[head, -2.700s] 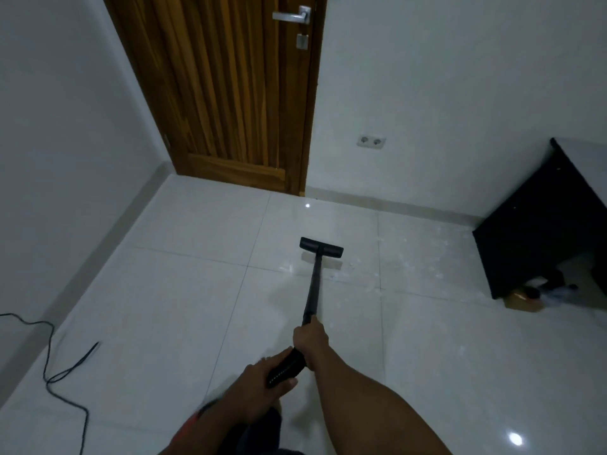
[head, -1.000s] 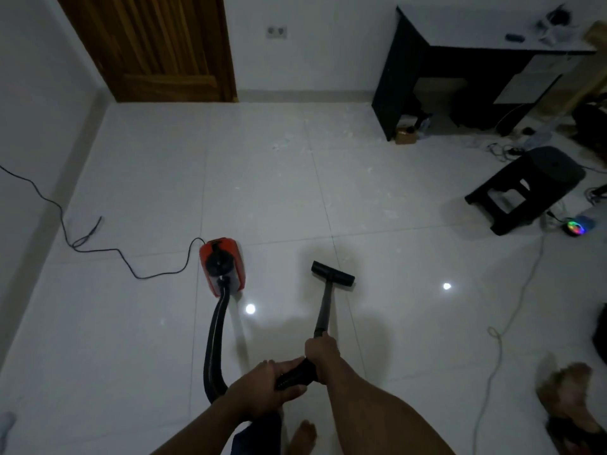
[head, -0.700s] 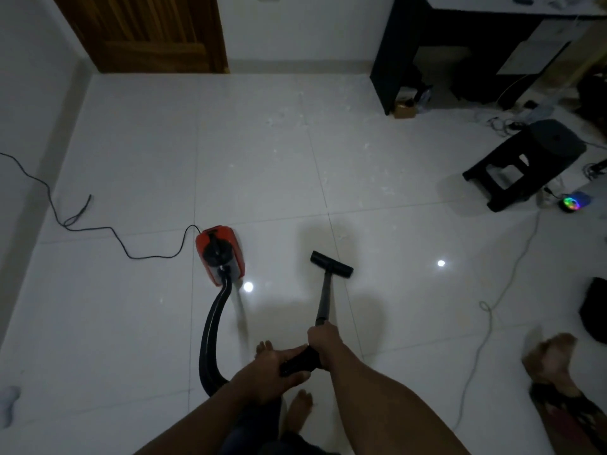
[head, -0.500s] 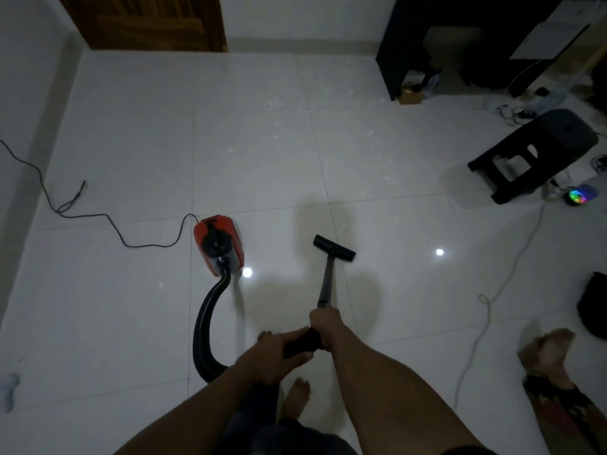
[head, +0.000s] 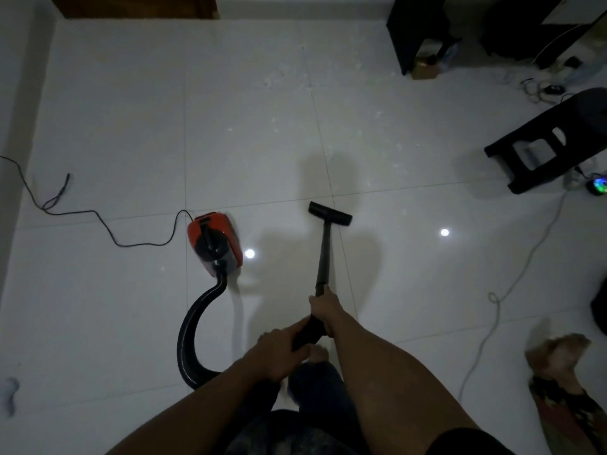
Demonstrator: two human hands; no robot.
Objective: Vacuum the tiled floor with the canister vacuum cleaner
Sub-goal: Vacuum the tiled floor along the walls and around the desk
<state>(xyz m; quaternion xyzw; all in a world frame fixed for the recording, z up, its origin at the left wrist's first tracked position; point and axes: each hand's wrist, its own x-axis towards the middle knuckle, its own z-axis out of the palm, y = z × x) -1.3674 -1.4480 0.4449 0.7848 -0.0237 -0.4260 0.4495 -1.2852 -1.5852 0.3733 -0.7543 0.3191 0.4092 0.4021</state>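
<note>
A red and black canister vacuum [head: 215, 245] sits on the white tiled floor [head: 249, 133], left of centre. Its black hose [head: 192, 326] curves back toward me. The black wand [head: 323, 254] runs forward to the flat floor nozzle [head: 329, 214], which rests on the tiles by a grout line. My right hand [head: 323, 308] grips the wand's lower end. My left hand [head: 282, 351] grips the handle just behind it. White specks of debris [head: 285, 77] lie on the tiles farther ahead.
The vacuum's power cord [head: 98, 218] trails left toward the wall. A black stool [head: 551, 142] and a glowing gadget [head: 597, 186] stand at the right, with a white cable [head: 499, 303] across the floor. A black desk [head: 423, 31] is at the back right, a wooden door [head: 131, 6] at top left.
I have stepped back from the door and the view has tilted down. The canister and hose came into view, and the nozzle was drawn back with me across the tiles.
</note>
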